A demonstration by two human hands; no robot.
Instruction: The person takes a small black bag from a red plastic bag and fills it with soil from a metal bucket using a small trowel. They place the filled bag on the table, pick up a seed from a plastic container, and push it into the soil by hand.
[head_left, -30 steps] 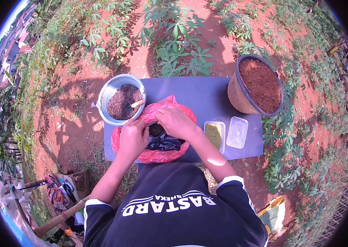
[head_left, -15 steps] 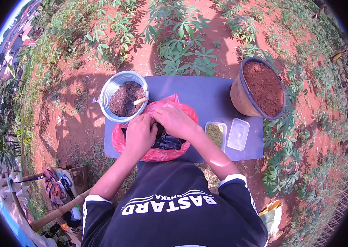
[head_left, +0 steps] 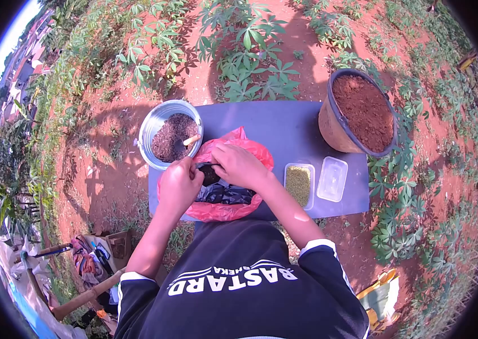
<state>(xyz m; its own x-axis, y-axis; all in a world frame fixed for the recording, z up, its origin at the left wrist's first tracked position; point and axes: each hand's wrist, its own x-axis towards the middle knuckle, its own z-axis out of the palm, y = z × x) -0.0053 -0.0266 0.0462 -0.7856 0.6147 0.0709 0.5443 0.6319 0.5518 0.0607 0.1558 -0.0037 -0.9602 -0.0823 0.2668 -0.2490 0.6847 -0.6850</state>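
In the middle of the table an open red plastic bag (head_left: 222, 213) holds folded black plastic bags (head_left: 227, 194). Over its left part, my left hand (head_left: 180, 182) pinches one side of the mouth of a black plastic bag (head_left: 210, 175). My right hand (head_left: 235, 165) grips the opposite side with bent fingers. The mouth between my hands is spread, and its inside looks dark. My fingertips are partly hidden behind my knuckles. Just beyond my left hand stands a metal bucket (head_left: 147, 135) of dark, crumbly soil, with a wooden-handled tool (head_left: 191, 139) stuck in it.
On the table (head_left: 273, 127), a clear container (head_left: 298, 185) of greenish grains sits right of my right forearm, beside a clear plastic lid or tray (head_left: 332, 179). At the far right edge stands a pot (head_left: 331, 127) of reddish soil. Leafy plants (head_left: 253, 51) grow beyond.
My hands have drawn slightly apart, and the black bag's mouth between them now shows opened. My left hand has turned and moved a little left and down. The camera view has shifted slightly.
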